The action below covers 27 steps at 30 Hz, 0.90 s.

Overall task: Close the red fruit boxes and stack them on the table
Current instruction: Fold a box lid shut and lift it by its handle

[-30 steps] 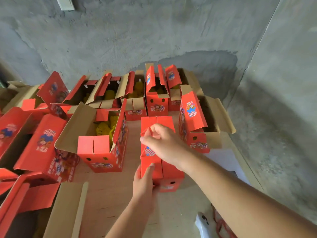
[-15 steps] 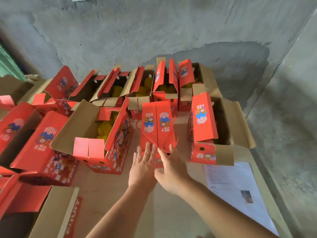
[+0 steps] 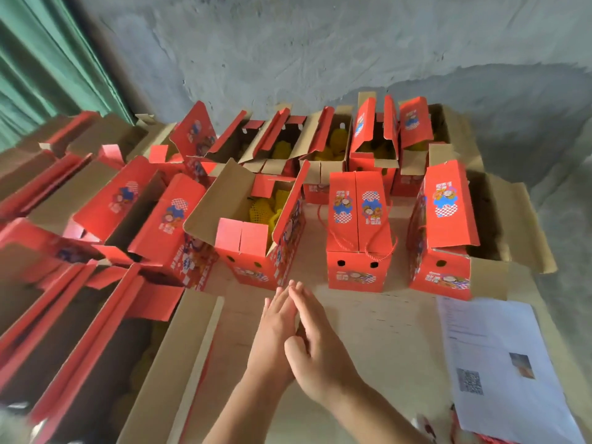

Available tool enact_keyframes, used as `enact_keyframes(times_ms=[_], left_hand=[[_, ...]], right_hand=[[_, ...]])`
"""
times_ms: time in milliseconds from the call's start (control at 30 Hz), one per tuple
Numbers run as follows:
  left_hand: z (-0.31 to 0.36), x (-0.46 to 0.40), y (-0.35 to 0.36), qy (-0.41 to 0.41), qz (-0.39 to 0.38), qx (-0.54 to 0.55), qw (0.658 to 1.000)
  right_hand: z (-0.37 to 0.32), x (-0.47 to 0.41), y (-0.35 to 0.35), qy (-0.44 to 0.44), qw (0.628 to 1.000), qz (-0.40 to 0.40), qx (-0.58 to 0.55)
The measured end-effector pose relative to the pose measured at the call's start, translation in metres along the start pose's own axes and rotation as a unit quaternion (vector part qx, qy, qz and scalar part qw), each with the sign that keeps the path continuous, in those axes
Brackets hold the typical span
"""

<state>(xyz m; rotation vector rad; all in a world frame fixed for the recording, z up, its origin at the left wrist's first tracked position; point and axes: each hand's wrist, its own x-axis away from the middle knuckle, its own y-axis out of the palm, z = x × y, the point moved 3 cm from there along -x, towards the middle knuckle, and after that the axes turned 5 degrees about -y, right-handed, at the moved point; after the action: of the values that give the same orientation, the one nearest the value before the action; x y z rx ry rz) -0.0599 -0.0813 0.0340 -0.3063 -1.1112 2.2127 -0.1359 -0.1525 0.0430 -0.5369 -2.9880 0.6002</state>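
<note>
Head: closed red box (image 3: 357, 232) beyond fingers (image 3: 296, 298), apart.

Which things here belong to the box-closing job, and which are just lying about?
Job:
closed red box
open red box with yellow fruit
open red box on the right
back row of open boxes
left hand and right hand, holding nothing

Lying about:
printed sheet
green curtain

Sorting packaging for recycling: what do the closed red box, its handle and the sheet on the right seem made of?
The closed red box looks like corrugated cardboard with a red printed face; open neighbours show plain brown inner flaps. Its handle looks like thin red twisted cord. The sheet appears to be plain white printed paper, lying flat.
</note>
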Motion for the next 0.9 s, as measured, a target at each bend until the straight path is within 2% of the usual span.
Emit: enact_keyframes(times_ms=[133,200,267,333,433,500,600,667,733,800,833,900], left_hand=[[-0.056,0.042,-0.056,-0.047,0.115,-0.044,0.991],[-0.095,0.062,-0.083,-0.091,0.138,-0.065,0.984],[-0.136,0.08,-0.097,-0.168,0.092,-0.053,0.98],[-0.168,0.095,-0.099,-0.236,0.014,-0.029,0.971],[-0.196,0.108,-0.101,-0.221,0.01,-0.075,0.972],[-0.211,0.112,-0.108,-0.208,0.008,-0.06,0.976],[-0.226,0.118,-0.118,-0.201,-0.051,-0.033,0.978],[-0.227,0.121,-0.118,-0.152,-0.098,-0.008,0.983],[-0.227,0.124,-0.115,-0.097,-0.126,-0.035,0.987],[-0.226,0.124,-0.108,-0.013,-0.143,-0.09,0.986],[-0.221,0.122,-0.103,0.034,-0.155,-0.103,0.982],[-0.204,0.118,-0.092,0.128,-0.192,-0.132,0.964]], right_hand=[[-0.038,0.007,0.068,-0.047,0.998,-0.044,0.021],[-0.048,0.008,0.106,-0.04,0.997,-0.063,0.028],[-0.052,0.006,0.141,-0.021,0.997,-0.065,0.043],[-0.056,0.0,0.173,0.008,0.996,-0.055,0.064],[-0.056,-0.016,0.21,0.045,0.991,-0.046,0.118],[-0.049,-0.022,0.226,0.062,0.978,-0.06,0.191],[-0.025,-0.006,0.238,0.135,0.937,-0.102,0.305],[-0.004,0.018,0.239,0.188,0.92,-0.114,0.324],[0.013,0.037,0.233,0.237,0.942,-0.073,0.226],[0.018,0.048,0.215,0.253,0.963,0.03,0.088],[0.017,0.05,0.202,0.247,0.963,0.097,0.049],[0.01,0.057,0.162,0.237,0.933,0.268,0.029]])
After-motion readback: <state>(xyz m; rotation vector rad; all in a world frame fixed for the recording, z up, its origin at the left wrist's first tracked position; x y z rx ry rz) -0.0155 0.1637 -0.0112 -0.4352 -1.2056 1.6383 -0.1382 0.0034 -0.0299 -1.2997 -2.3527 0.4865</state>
